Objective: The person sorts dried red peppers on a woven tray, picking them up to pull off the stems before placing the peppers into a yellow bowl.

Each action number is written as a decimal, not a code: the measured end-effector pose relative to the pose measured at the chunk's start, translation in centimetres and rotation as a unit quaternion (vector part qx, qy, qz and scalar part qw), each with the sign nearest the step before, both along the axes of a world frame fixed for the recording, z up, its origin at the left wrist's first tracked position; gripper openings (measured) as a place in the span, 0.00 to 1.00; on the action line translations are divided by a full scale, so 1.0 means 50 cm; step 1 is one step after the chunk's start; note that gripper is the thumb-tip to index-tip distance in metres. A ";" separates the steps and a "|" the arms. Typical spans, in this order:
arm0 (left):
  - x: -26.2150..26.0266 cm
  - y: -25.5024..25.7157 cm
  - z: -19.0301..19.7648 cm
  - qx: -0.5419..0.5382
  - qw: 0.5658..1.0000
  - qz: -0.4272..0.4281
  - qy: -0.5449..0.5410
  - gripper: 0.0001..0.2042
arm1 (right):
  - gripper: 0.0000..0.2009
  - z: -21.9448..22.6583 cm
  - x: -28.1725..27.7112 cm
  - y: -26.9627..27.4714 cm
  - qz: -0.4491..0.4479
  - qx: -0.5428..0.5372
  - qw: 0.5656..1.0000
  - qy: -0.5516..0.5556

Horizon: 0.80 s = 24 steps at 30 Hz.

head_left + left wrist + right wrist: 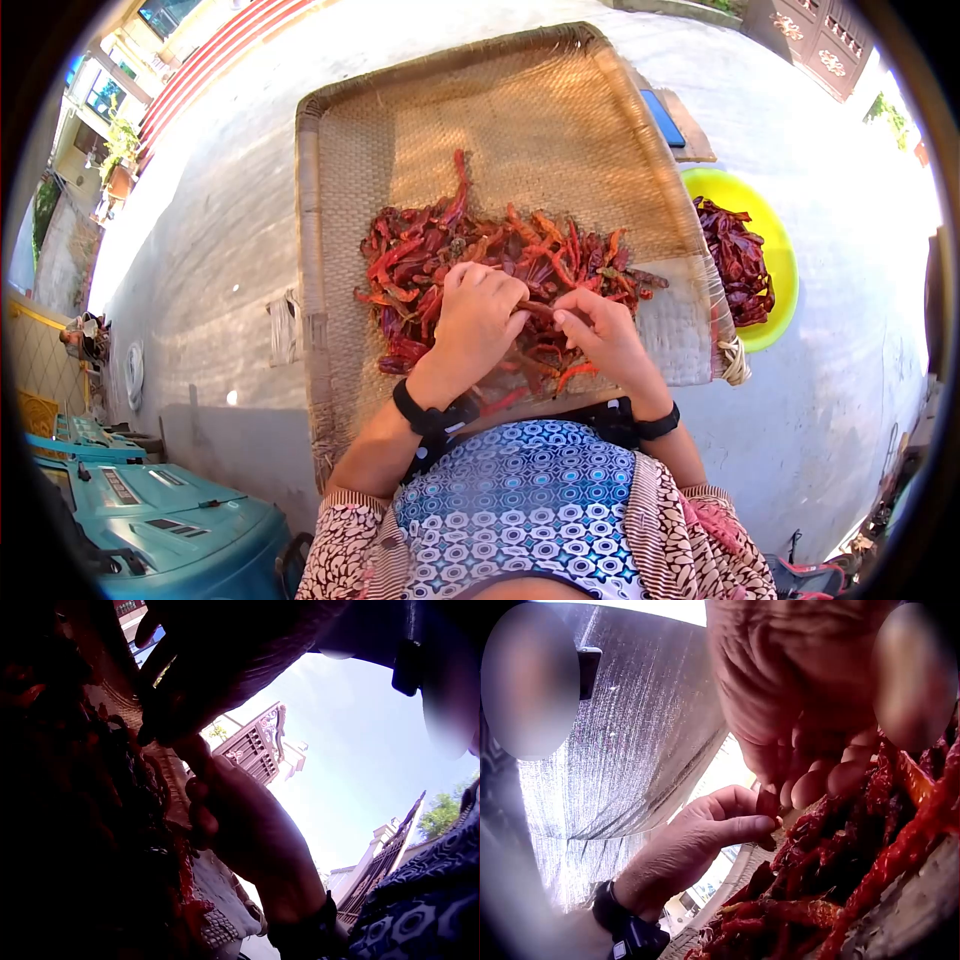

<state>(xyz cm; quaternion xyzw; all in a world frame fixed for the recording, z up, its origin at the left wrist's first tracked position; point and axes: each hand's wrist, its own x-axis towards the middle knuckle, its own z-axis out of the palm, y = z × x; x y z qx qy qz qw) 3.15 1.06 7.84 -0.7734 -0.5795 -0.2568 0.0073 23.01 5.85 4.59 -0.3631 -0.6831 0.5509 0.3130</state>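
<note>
Dried red chili peppers (440,250) lie heaped on a large woven tray (400,130). Over the near part of the heap, my left hand (478,315) and right hand (605,335) come together on one dark red chili pepper (537,309). Each hand pinches it between thumb and fingers, the left at one end and the right at the other. In the right wrist view the pepper (767,802) shows between the left hand's thumb and the right fingertips, close above the heap. Much of it is covered by fingers. The left wrist view is dark there.
To the tray's right stands a yellow-green basin (780,270) holding dark red chilies (735,265). A blue flat object (663,118) lies on a board (700,140) beyond the tray's right edge. A teal vehicle (180,520) stands at the lower left, on the concrete ground (220,290).
</note>
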 end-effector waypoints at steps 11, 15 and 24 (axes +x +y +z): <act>-0.026 -0.004 -0.024 0.011 0.998 0.062 -0.021 0.06 | 0.08 0.005 0.143 0.081 -0.134 -0.051 0.981 0.128; -0.011 0.033 -0.036 0.035 0.997 0.050 -0.038 0.09 | 0.13 0.002 0.193 0.109 -0.270 -0.100 0.896 0.337; 0.006 0.059 -0.043 -0.029 0.999 0.030 -0.032 0.11 | 0.11 -0.004 0.115 0.051 -0.213 -0.134 0.947 0.201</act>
